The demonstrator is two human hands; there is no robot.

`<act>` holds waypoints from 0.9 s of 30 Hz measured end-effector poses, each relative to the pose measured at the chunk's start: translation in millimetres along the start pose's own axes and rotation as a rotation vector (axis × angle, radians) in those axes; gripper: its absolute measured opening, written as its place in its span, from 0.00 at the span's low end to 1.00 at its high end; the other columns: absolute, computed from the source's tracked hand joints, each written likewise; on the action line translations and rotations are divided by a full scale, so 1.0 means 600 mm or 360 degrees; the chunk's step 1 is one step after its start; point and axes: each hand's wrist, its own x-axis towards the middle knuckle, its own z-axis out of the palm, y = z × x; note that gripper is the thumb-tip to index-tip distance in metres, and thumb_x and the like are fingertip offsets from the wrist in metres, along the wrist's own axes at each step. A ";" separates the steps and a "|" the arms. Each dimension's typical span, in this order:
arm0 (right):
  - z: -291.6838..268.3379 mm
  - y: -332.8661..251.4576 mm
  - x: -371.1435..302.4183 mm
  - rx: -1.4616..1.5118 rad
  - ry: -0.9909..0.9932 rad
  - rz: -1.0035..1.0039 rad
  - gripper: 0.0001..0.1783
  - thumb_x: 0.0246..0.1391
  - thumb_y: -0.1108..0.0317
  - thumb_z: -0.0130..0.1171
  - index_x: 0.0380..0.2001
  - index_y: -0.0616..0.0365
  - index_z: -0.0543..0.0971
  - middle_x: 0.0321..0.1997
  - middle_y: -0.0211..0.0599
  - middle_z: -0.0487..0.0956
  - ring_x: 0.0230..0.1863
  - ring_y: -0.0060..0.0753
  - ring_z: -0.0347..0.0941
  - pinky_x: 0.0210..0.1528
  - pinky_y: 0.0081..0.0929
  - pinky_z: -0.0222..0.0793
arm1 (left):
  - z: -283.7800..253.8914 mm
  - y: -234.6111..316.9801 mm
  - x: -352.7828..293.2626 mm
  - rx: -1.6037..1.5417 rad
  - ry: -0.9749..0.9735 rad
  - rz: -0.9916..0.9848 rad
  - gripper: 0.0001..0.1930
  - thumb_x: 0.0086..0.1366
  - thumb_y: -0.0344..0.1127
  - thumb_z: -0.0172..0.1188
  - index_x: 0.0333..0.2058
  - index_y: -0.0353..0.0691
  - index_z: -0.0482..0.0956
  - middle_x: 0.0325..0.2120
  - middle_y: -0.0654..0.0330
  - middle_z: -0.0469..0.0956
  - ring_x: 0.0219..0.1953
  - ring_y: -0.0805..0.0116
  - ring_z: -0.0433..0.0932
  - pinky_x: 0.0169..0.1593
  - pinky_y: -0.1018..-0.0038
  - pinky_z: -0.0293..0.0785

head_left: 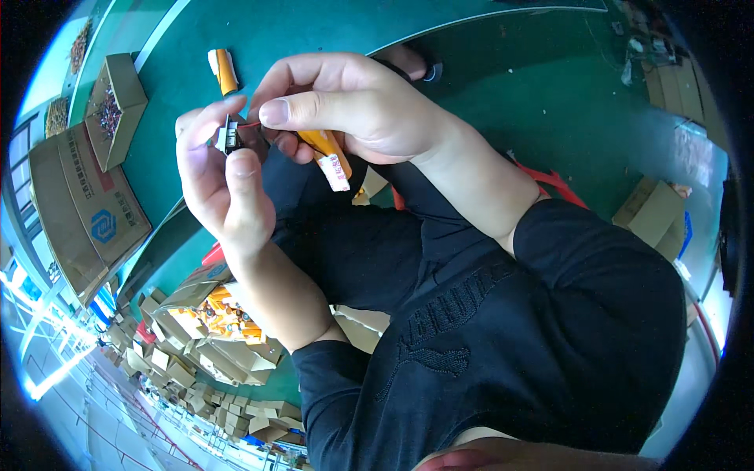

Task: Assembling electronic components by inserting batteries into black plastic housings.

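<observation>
Between the thumb and fingers of my left hand (216, 184) is a small black-and-white connector-like part (231, 136), held upright. My right hand (353, 106) is close beside it, thumb and forefinger pinching a thin red wire (250, 125) that runs toward the small part. Whether the wire's end sits inside the part, I cannot tell. Under the right palm, the curled lower fingers hold an orange-wrapped piece (323, 147) with a white printed label (334, 173) hanging at its lower end. Part of this piece is hidden by the hand.
Another orange-wrapped piece (224, 72) lies on the green table (314, 23) beyond my hands. A cardboard box of small parts (115, 132) and a large carton (86, 208) stand at left. Lower left, an open box (224, 314) holds many orange pieces.
</observation>
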 end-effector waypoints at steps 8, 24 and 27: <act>-0.011 0.002 -0.002 -0.0368 -0.0012 -0.0299 0.05 0.65 0.73 0.60 0.41 0.61 0.81 0.32 0.32 0.78 0.29 0.19 0.71 0.32 0.14 0.67 | 0.003 0.003 0.002 -0.0411 -0.0022 -0.0048 0.23 0.71 0.48 0.60 0.53 0.33 0.76 0.44 0.57 0.67 0.31 0.73 0.69 0.35 0.78 0.64; -0.023 0.005 0.006 -0.1179 0.0107 -0.0856 0.02 0.63 0.73 0.62 0.36 0.59 0.82 0.27 0.27 0.75 0.21 0.15 0.63 0.22 0.13 0.58 | 0.002 -0.004 0.001 -0.0336 -0.0004 -0.0098 0.15 0.67 0.33 0.64 0.50 0.33 0.78 0.43 0.58 0.64 0.35 0.74 0.67 0.40 0.81 0.62; -0.012 0.001 -0.002 -0.0966 0.0199 -0.0705 0.02 0.62 0.73 0.62 0.36 0.59 0.82 0.28 0.27 0.75 0.22 0.15 0.64 0.23 0.13 0.59 | 0.007 0.001 0.004 -0.0328 -0.0019 -0.0136 0.15 0.68 0.32 0.64 0.51 0.33 0.78 0.43 0.58 0.64 0.35 0.74 0.66 0.40 0.80 0.63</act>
